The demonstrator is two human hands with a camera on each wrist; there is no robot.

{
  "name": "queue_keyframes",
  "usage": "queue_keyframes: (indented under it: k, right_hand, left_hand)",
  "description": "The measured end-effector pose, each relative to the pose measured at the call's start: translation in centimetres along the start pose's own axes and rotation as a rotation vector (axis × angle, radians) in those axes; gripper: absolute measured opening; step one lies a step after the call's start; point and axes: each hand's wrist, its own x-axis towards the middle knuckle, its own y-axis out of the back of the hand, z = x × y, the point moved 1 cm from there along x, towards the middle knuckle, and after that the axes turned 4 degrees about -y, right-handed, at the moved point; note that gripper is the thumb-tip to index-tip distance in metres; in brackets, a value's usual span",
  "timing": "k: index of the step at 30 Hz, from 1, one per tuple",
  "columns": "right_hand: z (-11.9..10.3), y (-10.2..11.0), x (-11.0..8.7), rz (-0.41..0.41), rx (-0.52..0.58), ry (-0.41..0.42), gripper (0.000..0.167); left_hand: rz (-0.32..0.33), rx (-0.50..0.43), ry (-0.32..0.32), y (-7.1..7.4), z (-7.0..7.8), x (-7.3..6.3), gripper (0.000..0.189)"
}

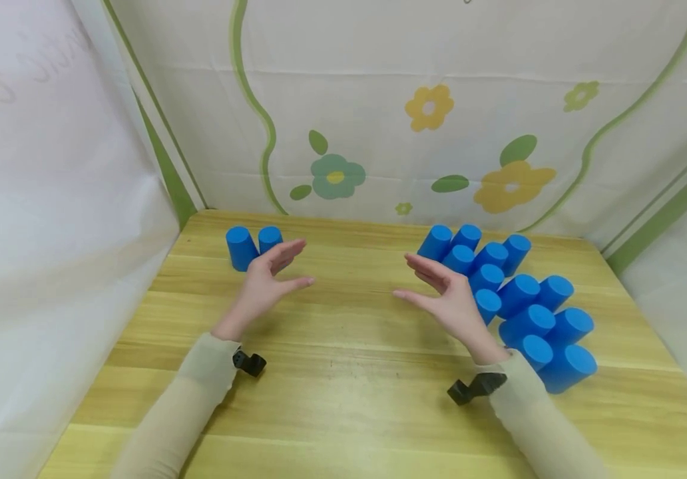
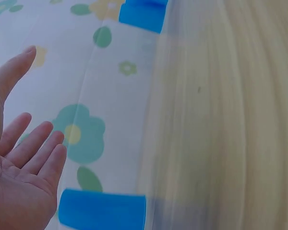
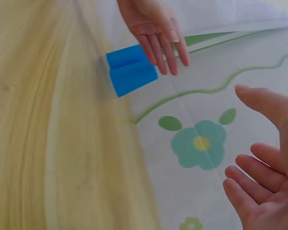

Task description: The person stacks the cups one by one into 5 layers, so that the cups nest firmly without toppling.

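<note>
My left hand [image 1: 263, 285] hovers above the table in front of two blue cups [image 1: 241, 249], its thumb spread from straight fingers and nothing in its grasp. Both cups stand upside down at the back left, the right one partly covered by that hand in the head view. Facing it, my right hand [image 1: 447, 298] also has thumb and fingers apart and holds nothing. It overlaps the left side of a cluster of several upside-down blue cups [image 1: 518, 294]. In the left wrist view, part of a blue cup [image 2: 103, 211] shows below the left hand's fingers.
The wooden table [image 1: 343, 399] ends at a white flowered cloth [image 1: 373, 133] at the back. White cloth sides [image 1: 62, 199] rise at the left and right. Several cups of the cluster stretch along the right, close by the right forearm [image 1: 535, 412]. A black wrist camera [image 1: 250, 363] sits on each sleeve.
</note>
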Motion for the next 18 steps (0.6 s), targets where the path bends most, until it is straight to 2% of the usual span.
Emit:
queue_keyframes:
  k: [5,11,18]
  right_hand:
    - [-0.8,2.1,-1.1,0.057,-0.007,0.023,0.062]
    - [-1.6,5.3,-2.3,0.183,-0.045,0.023,0.058]
    - [-1.9,9.3,-3.6,0.336,-0.007,-0.041,0.058]
  left_hand:
    - [-0.024,-0.029,-0.004,-1.6,0.2,0.2,0.071]
    - [-0.053,-0.053,-0.009,-3.2,0.3,0.4,0.07]
    - [-0.086,-0.075,-0.011,-5.1,0.6,0.9,0.068]
